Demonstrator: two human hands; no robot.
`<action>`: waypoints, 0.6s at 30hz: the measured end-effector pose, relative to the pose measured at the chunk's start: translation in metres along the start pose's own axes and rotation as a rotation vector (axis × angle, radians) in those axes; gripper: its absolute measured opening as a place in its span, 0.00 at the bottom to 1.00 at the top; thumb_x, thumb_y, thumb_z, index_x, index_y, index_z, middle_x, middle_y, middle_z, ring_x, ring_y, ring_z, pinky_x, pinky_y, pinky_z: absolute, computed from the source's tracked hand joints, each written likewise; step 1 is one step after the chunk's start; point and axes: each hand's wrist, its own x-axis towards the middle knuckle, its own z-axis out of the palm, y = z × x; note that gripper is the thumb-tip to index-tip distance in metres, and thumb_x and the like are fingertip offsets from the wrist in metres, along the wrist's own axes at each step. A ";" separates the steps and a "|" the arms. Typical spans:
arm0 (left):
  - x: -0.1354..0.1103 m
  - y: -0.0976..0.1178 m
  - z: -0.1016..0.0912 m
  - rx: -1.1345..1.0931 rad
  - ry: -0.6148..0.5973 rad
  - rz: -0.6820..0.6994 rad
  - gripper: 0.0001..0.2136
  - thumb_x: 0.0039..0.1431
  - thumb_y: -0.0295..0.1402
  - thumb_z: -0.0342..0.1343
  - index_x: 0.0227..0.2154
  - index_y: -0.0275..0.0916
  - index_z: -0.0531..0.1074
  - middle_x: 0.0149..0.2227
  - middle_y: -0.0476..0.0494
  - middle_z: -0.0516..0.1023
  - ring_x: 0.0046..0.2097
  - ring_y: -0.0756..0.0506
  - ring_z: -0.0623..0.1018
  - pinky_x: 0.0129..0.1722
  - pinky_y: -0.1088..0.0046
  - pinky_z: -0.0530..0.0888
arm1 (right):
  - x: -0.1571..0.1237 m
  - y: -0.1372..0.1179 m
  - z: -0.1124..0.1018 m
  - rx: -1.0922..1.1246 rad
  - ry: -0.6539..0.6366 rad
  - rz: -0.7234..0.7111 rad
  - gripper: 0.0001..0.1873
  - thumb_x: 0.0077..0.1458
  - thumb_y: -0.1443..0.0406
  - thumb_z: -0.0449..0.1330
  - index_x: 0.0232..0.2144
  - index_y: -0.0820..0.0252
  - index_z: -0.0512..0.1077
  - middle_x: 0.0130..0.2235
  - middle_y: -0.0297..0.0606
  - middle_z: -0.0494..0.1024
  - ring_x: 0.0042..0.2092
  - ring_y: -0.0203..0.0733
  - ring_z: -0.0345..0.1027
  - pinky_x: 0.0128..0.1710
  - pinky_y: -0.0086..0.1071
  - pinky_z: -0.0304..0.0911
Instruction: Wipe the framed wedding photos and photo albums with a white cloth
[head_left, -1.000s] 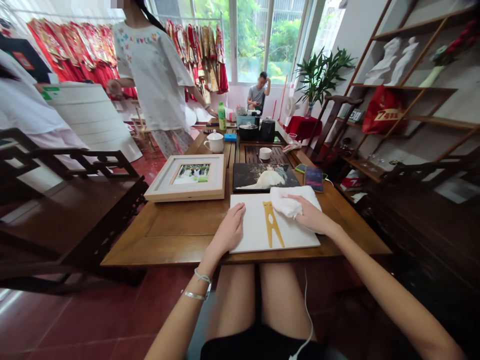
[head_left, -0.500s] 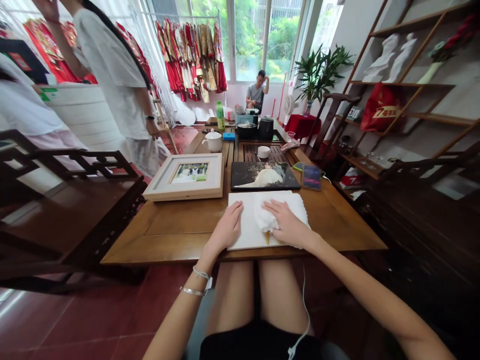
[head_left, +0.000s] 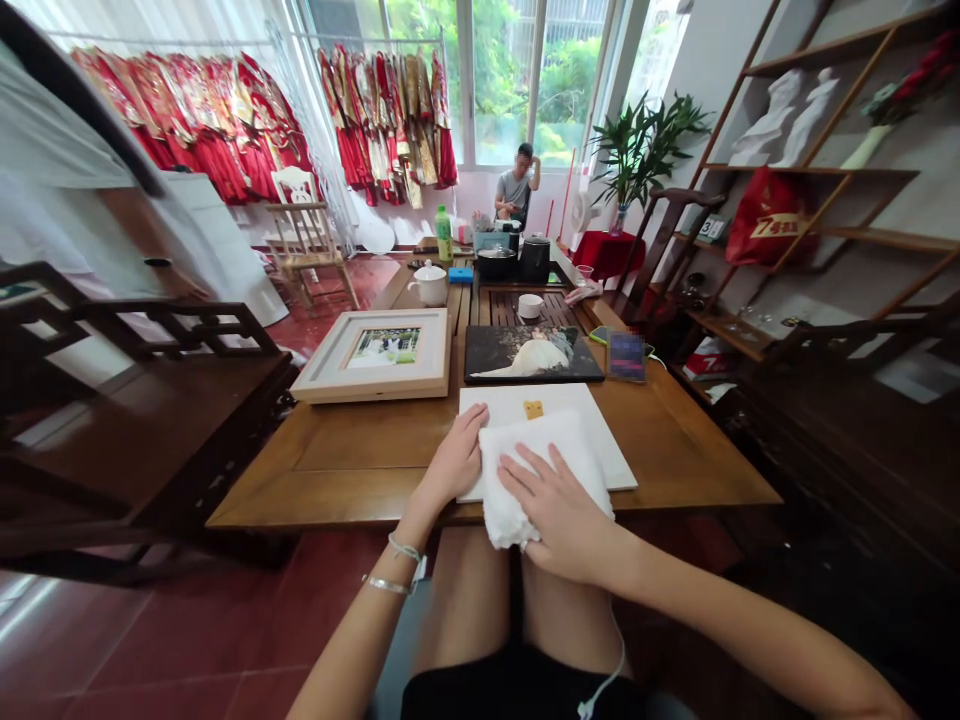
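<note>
A white board [head_left: 592, 425] with a gold mark lies flat at the near edge of the wooden table [head_left: 360, 465]. A white cloth [head_left: 525, 450] is spread over its near part and hangs over the table edge. My right hand [head_left: 559, 510] lies flat on the cloth with fingers spread. My left hand [head_left: 454, 465] rests flat on the board's left edge, fingers together and stretched out.
Beyond the board lie a dark photo print [head_left: 529, 352], a framed photo [head_left: 379, 350] and a phone [head_left: 626, 355]. Tea things [head_left: 495, 265] stand farther back. A person [head_left: 516, 185] sits by the window. A wooden bench [head_left: 135, 400] is on the left, shelves [head_left: 810, 200] on the right.
My right hand dragged the cloth from the board's far right corner down to its near edge. The standing person on the left walked out of view.
</note>
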 end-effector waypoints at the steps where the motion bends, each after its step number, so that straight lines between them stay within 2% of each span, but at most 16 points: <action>1: 0.000 0.000 0.000 0.004 0.000 -0.003 0.22 0.62 0.24 0.40 0.58 0.33 0.62 0.63 0.33 0.61 0.66 0.42 0.59 0.66 0.54 0.56 | -0.001 0.001 -0.001 0.015 0.000 0.013 0.40 0.46 0.67 0.54 0.63 0.70 0.55 0.66 0.50 0.55 0.67 0.58 0.37 0.64 0.60 0.32; 4: 0.001 0.001 0.000 0.016 -0.008 -0.017 0.21 0.64 0.27 0.39 0.58 0.30 0.62 0.63 0.31 0.61 0.66 0.41 0.59 0.66 0.54 0.56 | 0.015 0.017 -0.004 0.035 0.007 0.093 0.40 0.45 0.69 0.54 0.63 0.65 0.55 0.66 0.46 0.55 0.67 0.58 0.39 0.62 0.65 0.31; 7: 0.001 0.000 0.001 0.018 -0.014 -0.018 0.21 0.65 0.28 0.38 0.58 0.30 0.62 0.63 0.30 0.60 0.66 0.40 0.59 0.66 0.52 0.55 | 0.047 0.041 -0.006 0.018 0.027 0.177 0.39 0.46 0.69 0.55 0.63 0.63 0.56 0.66 0.46 0.56 0.67 0.61 0.38 0.59 0.71 0.32; 10: 0.001 -0.002 0.002 -0.004 0.002 0.000 0.21 0.64 0.27 0.40 0.59 0.33 0.62 0.63 0.32 0.61 0.66 0.41 0.59 0.66 0.54 0.55 | 0.076 0.058 -0.008 -0.027 0.066 0.195 0.37 0.48 0.67 0.56 0.62 0.66 0.57 0.65 0.49 0.57 0.67 0.63 0.39 0.59 0.71 0.32; 12: 0.001 -0.002 0.002 -0.022 0.012 0.019 0.21 0.63 0.26 0.41 0.59 0.35 0.62 0.63 0.33 0.62 0.65 0.41 0.60 0.66 0.54 0.56 | 0.086 0.061 -0.007 -0.051 0.081 0.189 0.36 0.49 0.67 0.56 0.61 0.67 0.58 0.65 0.51 0.58 0.66 0.64 0.40 0.59 0.70 0.33; 15: 0.001 0.000 0.001 -0.024 0.001 0.031 0.22 0.63 0.26 0.41 0.60 0.36 0.61 0.63 0.33 0.62 0.66 0.41 0.59 0.66 0.54 0.57 | 0.081 0.054 -0.003 -0.068 0.087 0.162 0.37 0.49 0.67 0.56 0.62 0.69 0.57 0.64 0.52 0.58 0.66 0.64 0.41 0.61 0.66 0.34; 18: 0.001 0.001 0.001 0.007 -0.019 0.004 0.22 0.64 0.28 0.40 0.60 0.33 0.61 0.63 0.31 0.61 0.66 0.40 0.59 0.66 0.53 0.56 | 0.055 0.037 0.001 -0.048 0.065 0.102 0.39 0.47 0.69 0.55 0.63 0.69 0.55 0.65 0.52 0.56 0.67 0.62 0.39 0.62 0.64 0.33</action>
